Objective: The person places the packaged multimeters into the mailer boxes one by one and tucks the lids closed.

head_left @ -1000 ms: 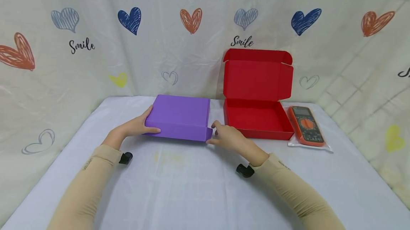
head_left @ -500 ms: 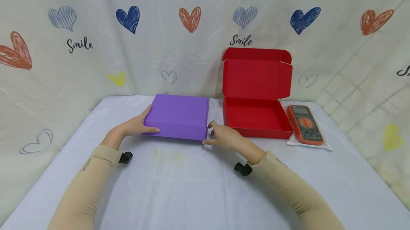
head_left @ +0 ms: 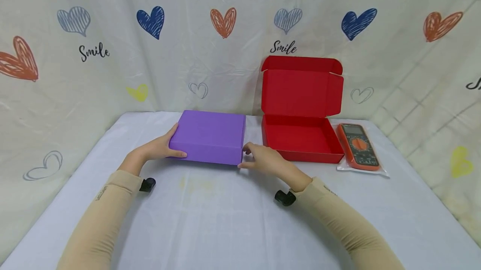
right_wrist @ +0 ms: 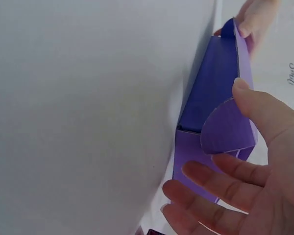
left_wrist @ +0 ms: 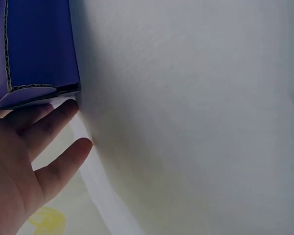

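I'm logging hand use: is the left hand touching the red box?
No, the left hand holds the purple cardboard box, apart from the red box.

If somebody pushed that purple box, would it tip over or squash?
Tipping seems unlikely, as the purple box looks low and broad. Its walls are probably fairly stiff but dentable, since a cut edge shows corrugated card. The rounded flap likely bends easily, being a thin sheet.

The purple box (head_left: 208,132) and red box (head_left: 302,134) are made of smooth, matt card. The plastic meter (head_left: 359,146) is held in a glossy bag (head_left: 382,172); matt cloth (head_left: 225,220) is spread beneath.
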A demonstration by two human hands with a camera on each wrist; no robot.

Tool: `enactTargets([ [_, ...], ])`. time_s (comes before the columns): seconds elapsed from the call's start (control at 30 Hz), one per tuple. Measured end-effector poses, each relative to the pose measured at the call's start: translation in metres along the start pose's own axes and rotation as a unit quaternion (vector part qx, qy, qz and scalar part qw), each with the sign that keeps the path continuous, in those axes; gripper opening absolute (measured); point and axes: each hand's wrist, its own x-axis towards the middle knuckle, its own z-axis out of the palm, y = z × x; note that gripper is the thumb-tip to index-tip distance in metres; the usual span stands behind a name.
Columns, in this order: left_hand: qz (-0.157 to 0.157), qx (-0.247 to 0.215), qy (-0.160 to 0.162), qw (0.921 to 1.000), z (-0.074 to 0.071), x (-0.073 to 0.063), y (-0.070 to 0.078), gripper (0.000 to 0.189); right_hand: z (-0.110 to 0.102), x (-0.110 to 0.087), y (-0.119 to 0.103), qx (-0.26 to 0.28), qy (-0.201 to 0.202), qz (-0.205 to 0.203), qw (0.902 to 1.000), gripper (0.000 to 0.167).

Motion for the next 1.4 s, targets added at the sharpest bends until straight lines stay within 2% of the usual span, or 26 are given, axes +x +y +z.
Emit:
enactTargets([
  [0.23, -0.002, 0.001, -0.003, 1.0, 0.0, -0.001, 0.001, 0.125, -0.003, 0.001, 0.002, 0.005, 0.005, -0.019, 0.9998, 0.055],
  [0.43, -0.003, 0.009, -0.005, 0.9999, 0.0, 0.0, 0.0, 0.125, -0.004, 0.004, 0.009, 0.062, 0.019, -0.015, 0.9977, 0.049],
  [0.77, -0.004, 0.001, -0.017, 0.9999, -0.002, -0.002, -0.001, 0.122, -0.005, 0.006, 0.015, 0.135, -0.005, -0.022, 0.9906, 0.039],
  [0.97, -0.003, 0.0, -0.023, 0.9997, -0.003, -0.001, -0.001, 0.121, -0.005, 0.006, 0.015, 0.144, -0.02, -0.015, 0.9893, 0.04],
  [1.27, -0.004, -0.002, -0.025, 0.9997, -0.004, -0.001, 0.004, 0.122, -0.005, 0.004, 0.016, 0.147, -0.009, -0.01, 0.9891, 0.042],
  [1.4, -0.008, 0.0, -0.027, 0.9996, -0.004, -0.002, 0.003, 0.122, -0.006, 0.003, 0.015, 0.139, -0.016, -0.017, 0.99, 0.043],
])
